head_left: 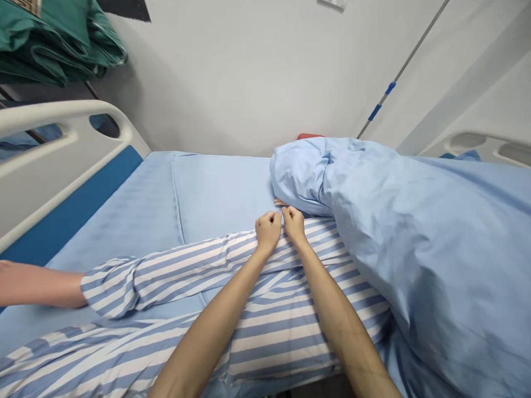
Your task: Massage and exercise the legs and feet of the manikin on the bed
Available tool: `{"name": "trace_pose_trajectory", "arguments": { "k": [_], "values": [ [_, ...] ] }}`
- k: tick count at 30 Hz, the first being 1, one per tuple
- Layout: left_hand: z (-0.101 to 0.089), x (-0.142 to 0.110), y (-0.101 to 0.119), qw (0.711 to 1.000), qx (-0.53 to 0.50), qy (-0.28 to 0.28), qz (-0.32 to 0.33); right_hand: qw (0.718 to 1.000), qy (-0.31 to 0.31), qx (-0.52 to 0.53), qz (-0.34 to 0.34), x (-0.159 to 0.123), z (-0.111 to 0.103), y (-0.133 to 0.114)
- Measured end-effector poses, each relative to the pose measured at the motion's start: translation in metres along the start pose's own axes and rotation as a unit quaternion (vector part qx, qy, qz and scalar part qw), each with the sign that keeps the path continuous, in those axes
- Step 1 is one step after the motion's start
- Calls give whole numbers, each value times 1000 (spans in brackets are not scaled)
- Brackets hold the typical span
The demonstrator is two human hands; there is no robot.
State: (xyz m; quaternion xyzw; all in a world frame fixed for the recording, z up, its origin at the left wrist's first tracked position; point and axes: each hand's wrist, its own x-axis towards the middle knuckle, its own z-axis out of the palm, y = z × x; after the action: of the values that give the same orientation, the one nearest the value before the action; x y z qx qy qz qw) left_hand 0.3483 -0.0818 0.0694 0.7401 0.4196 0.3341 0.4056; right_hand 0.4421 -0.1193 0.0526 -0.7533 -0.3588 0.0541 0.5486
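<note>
Gripping striped cloth (315, 249), left hand (269, 231), right hand (293, 224); blue duvet (415, 249) hides fingers (280, 202).

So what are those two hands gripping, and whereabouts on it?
The left hand and right hand look closed on the striped hospital pyjama top, pinching its fabric side by side along the upper edge, beside the blue quilt.

Hospital bed (50, 182), blue sheet (219, 193) pulled over the mattress. Blue-and-white striped patient gown (282, 337) lay directly under the left hand (268, 232) and right hand (293, 224), its striped sleeve (166, 271) running off left of them. Light blue duvet (418, 249) sat bunched just right of the hands.
</note>
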Motion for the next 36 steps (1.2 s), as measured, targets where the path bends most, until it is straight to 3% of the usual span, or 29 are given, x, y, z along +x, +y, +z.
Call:
{"name": "trace_pose_trajectory", "arguments": {
  "k": [2,9,15,18,21,27,32,36],
  "values": [
    [6,2,0,1000,7,-13,9,1000,0,4,-1,0,0,1],
    [18,-2,-13,981,191,-44,14,1000,-6,-16,-1,-2,1,0],
    [17,-2,-11,978,204,-41,15,995,-68,-44,-58,12,-28,-20],
    [17,-3,-10,979,198,-43,8,998,-40,-1,-46,17,-43,-16],
    [19,-3,-11,980,196,-38,9,999,-1,-29,-36,14,-46,2],
    [15,-3,-9,988,144,-48,20,999,16,-20,-26,9,-42,19],
    [3,-11,14,998,-25,-1,64,999,20,-20,-23,9,-42,15],
    [2,-16,17,993,-69,-32,88,999,18,-38,-20,8,-42,15]
  ]
}}
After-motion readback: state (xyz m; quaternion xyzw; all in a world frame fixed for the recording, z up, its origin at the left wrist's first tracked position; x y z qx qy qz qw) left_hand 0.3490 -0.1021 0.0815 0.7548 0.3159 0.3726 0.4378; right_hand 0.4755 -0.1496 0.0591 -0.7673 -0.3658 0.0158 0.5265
